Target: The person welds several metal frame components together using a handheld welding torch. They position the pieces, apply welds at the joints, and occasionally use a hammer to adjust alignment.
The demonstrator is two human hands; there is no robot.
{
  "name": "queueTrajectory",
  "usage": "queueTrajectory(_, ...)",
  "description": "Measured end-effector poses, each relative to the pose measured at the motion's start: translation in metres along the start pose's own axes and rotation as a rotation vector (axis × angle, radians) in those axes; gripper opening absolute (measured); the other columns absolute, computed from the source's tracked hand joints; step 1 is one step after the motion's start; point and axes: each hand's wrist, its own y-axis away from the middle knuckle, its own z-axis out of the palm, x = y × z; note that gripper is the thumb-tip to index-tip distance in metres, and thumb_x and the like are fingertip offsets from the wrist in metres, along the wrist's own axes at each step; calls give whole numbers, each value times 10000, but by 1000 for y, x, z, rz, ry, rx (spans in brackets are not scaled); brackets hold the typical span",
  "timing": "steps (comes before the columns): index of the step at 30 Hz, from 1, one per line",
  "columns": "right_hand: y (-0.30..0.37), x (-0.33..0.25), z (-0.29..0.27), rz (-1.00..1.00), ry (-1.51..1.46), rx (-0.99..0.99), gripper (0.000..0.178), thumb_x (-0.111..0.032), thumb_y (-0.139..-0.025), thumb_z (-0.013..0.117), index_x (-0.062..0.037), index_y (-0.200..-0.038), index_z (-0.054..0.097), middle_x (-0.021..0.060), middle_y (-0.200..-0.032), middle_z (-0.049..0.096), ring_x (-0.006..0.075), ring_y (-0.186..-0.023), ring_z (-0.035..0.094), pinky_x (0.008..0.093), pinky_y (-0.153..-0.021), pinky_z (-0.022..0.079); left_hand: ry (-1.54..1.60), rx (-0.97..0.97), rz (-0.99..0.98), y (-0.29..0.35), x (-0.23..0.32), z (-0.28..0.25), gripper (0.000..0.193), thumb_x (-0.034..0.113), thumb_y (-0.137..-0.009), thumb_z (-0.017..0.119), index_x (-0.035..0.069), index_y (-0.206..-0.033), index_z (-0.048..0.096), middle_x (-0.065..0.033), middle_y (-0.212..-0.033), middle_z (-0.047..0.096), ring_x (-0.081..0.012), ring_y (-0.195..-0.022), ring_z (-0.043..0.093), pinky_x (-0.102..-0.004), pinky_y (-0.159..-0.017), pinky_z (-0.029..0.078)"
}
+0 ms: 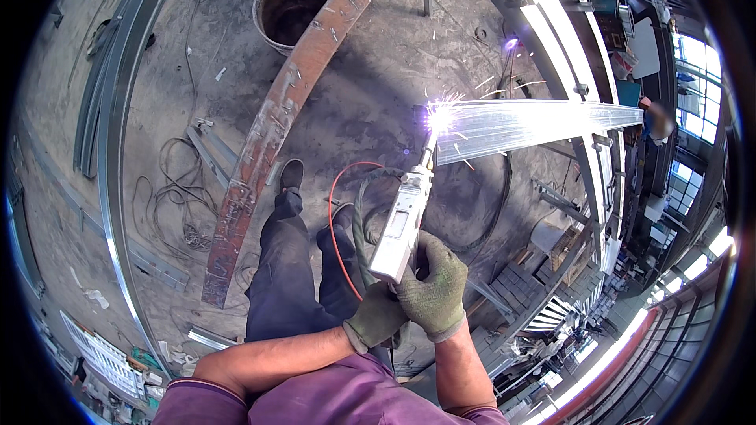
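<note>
Right hand (433, 287): clamped on welding gun (400, 224) | left hand (378, 316): at gun's rear, grip unclear | sparks (441, 119): gun's tip, at metal beam (488, 132)

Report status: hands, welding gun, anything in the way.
Right hand grips welding gun; left hand at its rear. Sparks at left end of silver metal bar. Glare hides contact; red hose left of gun.

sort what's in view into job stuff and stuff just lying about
In use:
white torch, gripped by right hand, left hand beside it
silvery metal piece, sparking at its left end
red hose, probably the torch's

Apparently just lying about:
bucket
tangled cable
grey metal strips
</note>
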Motion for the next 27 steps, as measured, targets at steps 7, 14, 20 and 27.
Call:
queueTrajectory(7,2,1,1,-13,-3,10,437,-156,-831,861,16,-1210,726,172,-918,771,270,-787,783,373,-709,605,27,24,14,1,1,2,198,168,-941,772,-25,-966,736,-90,-748,755,-154,-615,736,-319,-563,573)
queueTrajectory(14,5,4,2,0,-21,14,436,-159,-829,864,18,-1203,728,167,-908,771,253,-778,779,366,-705,603,37,-2,-65,4,9,0,205,167,-931,776,-21,-999,735,-90,-760,760,-153,-626,735,-323,-581,578)
queueTrajectory(20,7,3,2,9,-28,20,429,-160,-829,860,18,-1197,733,160,-897,771,246,-769,778,361,-702,601,-5,0,-89,6,7,0,208,173,-925,771,-22,-995,744,-96,-758,763,-161,-643,747,-331,-597,587)
queueTrajectory(27,9,5,2,20,-45,18,423,-153,-827,852,16,-1196,734,155,-892,771,237,-775,779,359,-702,600,18,20,-37,9,12,0,248,160,-912,801,-20,-1072,742,-100,-908,797,-154,-806,772,-327,-708,607)
